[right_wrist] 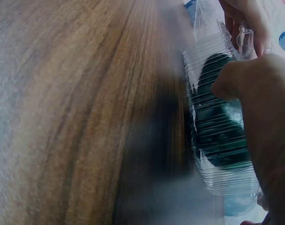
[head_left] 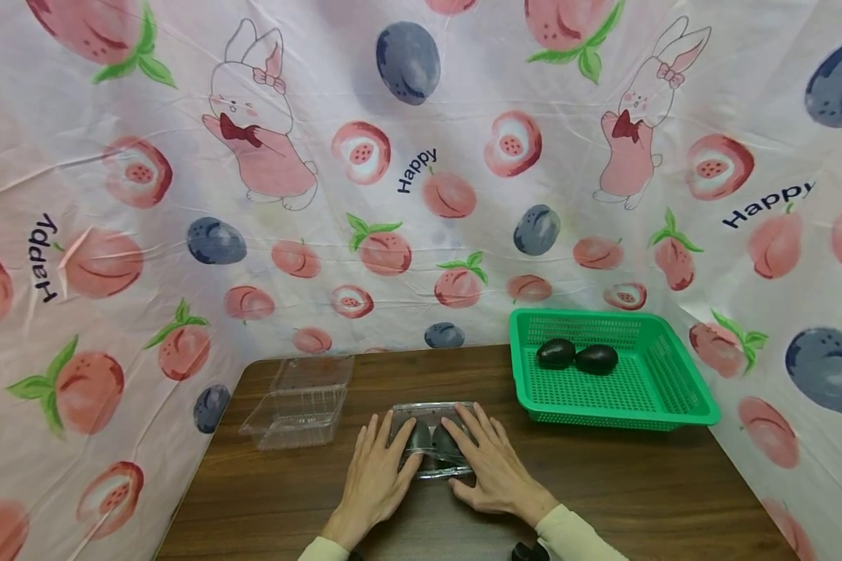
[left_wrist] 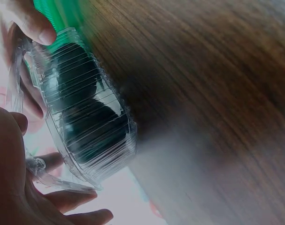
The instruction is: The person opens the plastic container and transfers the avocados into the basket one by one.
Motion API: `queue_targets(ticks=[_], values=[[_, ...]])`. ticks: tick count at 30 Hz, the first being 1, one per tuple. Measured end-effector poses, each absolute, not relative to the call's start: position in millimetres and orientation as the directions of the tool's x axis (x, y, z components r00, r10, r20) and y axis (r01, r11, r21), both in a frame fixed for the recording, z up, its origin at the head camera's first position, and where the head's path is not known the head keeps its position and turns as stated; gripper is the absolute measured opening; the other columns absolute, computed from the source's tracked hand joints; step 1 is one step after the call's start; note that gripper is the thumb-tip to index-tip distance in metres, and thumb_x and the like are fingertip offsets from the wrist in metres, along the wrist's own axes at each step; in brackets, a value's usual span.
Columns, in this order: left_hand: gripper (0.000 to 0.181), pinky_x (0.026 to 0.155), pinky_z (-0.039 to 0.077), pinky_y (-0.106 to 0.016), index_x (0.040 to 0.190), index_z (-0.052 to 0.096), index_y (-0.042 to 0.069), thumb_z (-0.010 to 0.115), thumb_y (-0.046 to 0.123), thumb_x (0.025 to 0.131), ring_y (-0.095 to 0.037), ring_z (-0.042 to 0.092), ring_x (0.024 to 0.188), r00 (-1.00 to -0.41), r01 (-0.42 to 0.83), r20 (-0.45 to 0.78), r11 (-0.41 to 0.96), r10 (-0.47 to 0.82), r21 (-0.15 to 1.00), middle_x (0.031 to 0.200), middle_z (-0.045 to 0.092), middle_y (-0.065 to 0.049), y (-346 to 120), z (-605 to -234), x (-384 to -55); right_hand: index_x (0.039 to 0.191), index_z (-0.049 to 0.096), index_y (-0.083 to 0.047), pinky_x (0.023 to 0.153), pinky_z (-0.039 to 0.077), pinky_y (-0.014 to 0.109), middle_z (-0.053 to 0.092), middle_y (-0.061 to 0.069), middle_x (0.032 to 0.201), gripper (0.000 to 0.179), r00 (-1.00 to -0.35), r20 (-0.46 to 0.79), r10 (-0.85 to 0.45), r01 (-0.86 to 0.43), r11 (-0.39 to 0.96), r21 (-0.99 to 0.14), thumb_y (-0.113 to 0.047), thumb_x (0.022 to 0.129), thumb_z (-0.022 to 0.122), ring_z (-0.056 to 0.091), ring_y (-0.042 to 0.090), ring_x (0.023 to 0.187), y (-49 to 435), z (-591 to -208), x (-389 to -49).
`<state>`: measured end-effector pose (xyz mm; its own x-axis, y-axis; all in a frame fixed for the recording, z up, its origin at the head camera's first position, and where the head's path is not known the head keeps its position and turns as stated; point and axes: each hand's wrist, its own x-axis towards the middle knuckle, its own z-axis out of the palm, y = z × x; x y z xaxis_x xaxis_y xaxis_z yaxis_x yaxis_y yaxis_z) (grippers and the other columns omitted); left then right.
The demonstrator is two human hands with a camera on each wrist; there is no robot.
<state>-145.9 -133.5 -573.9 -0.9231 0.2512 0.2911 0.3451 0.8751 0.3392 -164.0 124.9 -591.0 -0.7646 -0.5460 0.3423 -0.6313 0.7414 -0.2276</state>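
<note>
Between the hands, a clear plastic clamshell box [head_left: 435,472] sits on the table with two dark avocados [left_wrist: 93,129] inside. My left hand [head_left: 379,473] lies over its left side, fingers spread and fairly straight on the lid. From the right, my right hand [head_left: 497,469] rests on the lid in the same way, its thumb by the box's front right corner. Through the ribbed wall in the right wrist view, the dark fruit [right_wrist: 222,131] shows behind the thumb. The hands cover parts of the lid and its edges, so I cannot tell whether it is fully latched.
At the back right stands a green perforated basket [head_left: 613,417] holding two dark avocados [head_left: 595,359]. An empty clear clamshell box [head_left: 298,425] lies with its lid up at the back left. Fruit-and-rabbit printed cloth [head_left: 449,234] surrounds the wooden table [head_left: 624,483].
</note>
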Motion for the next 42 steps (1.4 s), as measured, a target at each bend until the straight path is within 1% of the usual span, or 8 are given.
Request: queue_targets(ticks=[5,10,13,16,29,32,37,42], values=[[0.056,0.132,0.036,-0.075,0.162,0.061,0.017,0.063,0.044,0.114,-0.06,0.045,0.161,-0.929,0.337,0.274,0.873,0.248,0.351,0.17,0.052,-0.033,-133.6,-572.6,-146.9,0.179,0.036,-0.021,0.125,0.042,0.079,0.032,0.018,0.186,0.091,-0.787,0.296,-0.541,-0.613,0.735,-0.288,-0.054,0.102,0.073,0.032,0.054,0.17,125.4,-587.2,-164.4],[0.055,0.132,0.036,-0.076,0.162,0.062,0.016,0.063,0.044,0.114,-0.06,0.045,0.162,-0.929,0.337,0.273,0.873,0.249,0.352,0.169,0.053,-0.033,-133.4,-572.0,-147.4,0.18,0.035,-0.024,0.128,0.037,0.081,0.03,0.016,0.188,0.082,-0.804,0.268,-0.531,-0.594,0.729,-0.339,-0.053,0.109,0.064,0.029,0.054,0.172,125.8,-584.2,-164.7],[0.055,0.132,0.036,-0.076,0.161,0.063,0.016,0.064,0.043,0.113,-0.06,0.046,0.161,-0.928,0.338,0.28,0.874,0.247,0.348,0.168,0.054,-0.033,-133.2,-571.5,-147.6,0.179,0.035,-0.024,0.127,0.038,0.081,0.031,0.016,0.187,0.075,-0.805,0.27,-0.528,-0.593,0.735,-0.33,-0.05,0.114,0.06,0.031,0.055,0.17,125.5,-584.2,-165.4],[0.055,0.132,0.037,-0.075,0.161,0.063,0.016,0.064,0.044,0.113,-0.06,0.047,0.16,-0.926,0.34,0.286,0.876,0.248,0.342,0.168,0.055,-0.033,-133.2,-571.4,-148.1,0.179,0.036,-0.024,0.126,0.04,0.08,0.033,0.016,0.186,0.071,-0.804,0.28,-0.525,-0.593,0.743,-0.309,-0.048,0.115,0.059,0.033,0.054,0.17,125.0,-585.0,-166.2],[0.053,0.131,0.038,-0.076,0.158,0.065,0.016,0.063,0.045,0.114,-0.059,0.05,0.159,-0.924,0.341,0.285,0.885,0.254,0.316,0.165,0.058,-0.032,-133.5,-567.4,-150.2,0.179,0.037,-0.026,0.123,0.043,0.081,0.039,0.017,0.184,0.077,-0.796,0.326,-0.511,-0.601,0.73,-0.325,-0.044,0.11,0.067,0.038,0.054,0.167,124.1,-585.1,-167.8],[0.053,0.131,0.038,-0.076,0.158,0.066,0.016,0.063,0.045,0.114,-0.059,0.05,0.158,-0.925,0.34,0.284,0.884,0.253,0.321,0.164,0.059,-0.032,-133.4,-566.6,-150.3,0.179,0.037,-0.026,0.121,0.044,0.081,0.04,0.018,0.183,0.077,-0.794,0.339,-0.505,-0.603,0.728,-0.327,-0.041,0.109,0.068,0.04,0.056,0.166,123.4,-585.8,-167.3],[0.05,0.13,0.038,-0.077,0.155,0.068,0.015,0.062,0.044,0.114,-0.059,0.052,0.157,-0.932,0.327,0.273,0.875,0.237,0.357,0.161,0.062,-0.032,-133.9,-562.5,-151.9,0.178,0.038,-0.023,0.118,0.046,0.08,0.043,0.018,0.181,0.082,-0.786,0.374,-0.493,-0.609,0.723,-0.326,-0.03,0.104,0.072,0.043,0.057,0.163,122.0,-586.9,-167.3],[0.05,0.13,0.037,-0.078,0.154,0.069,0.016,0.062,0.045,0.114,-0.059,0.052,0.157,-0.937,0.32,0.257,0.877,0.237,0.358,0.157,0.066,-0.031,-135.3,-557.4,-154.4,0.178,0.038,-0.021,0.118,0.048,0.078,0.043,0.015,0.182,0.086,-0.782,0.379,-0.495,-0.611,0.726,-0.314,-0.031,0.101,0.077,0.044,0.056,0.163,122.8,-585.0,-168.4]])
